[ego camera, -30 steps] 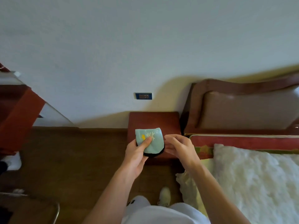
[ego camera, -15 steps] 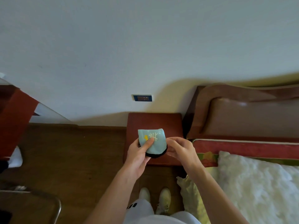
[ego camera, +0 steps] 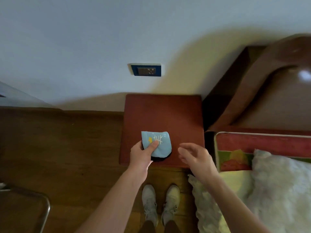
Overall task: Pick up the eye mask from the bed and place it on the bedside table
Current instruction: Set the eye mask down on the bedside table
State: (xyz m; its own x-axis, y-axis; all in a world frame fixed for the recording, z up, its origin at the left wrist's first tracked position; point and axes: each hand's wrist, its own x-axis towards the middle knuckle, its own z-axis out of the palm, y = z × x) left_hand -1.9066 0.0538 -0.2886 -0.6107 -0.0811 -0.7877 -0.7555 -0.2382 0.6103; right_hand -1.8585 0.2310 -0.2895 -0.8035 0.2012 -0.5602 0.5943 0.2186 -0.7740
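**Left hand holds the eye mask over the bedside table**

At the far left, low in the view, the curved metal tube frame of a chair stands on the dark wooden plank floor. Further right the left hand grips the folded light blue fabric eye mask with a black underside and a white and yellow print, the thumb pressed on its top face and the other fingers hidden under it. The mask is over the front left part of the square reddish-brown wooden bedside table; whether it touches the tabletop cannot be told. On the pale wall above the table sits a dark blue rectangular wall socket. Below the table's front edge a pair of pale canvas shoes stands on the floor. Just right of the mask the right hand hovers with loosely spread fingers, holding nothing and apart from the mask. Right of the table come the glossy brown curved wooden headboard and the bed with a white fluffy blanket.
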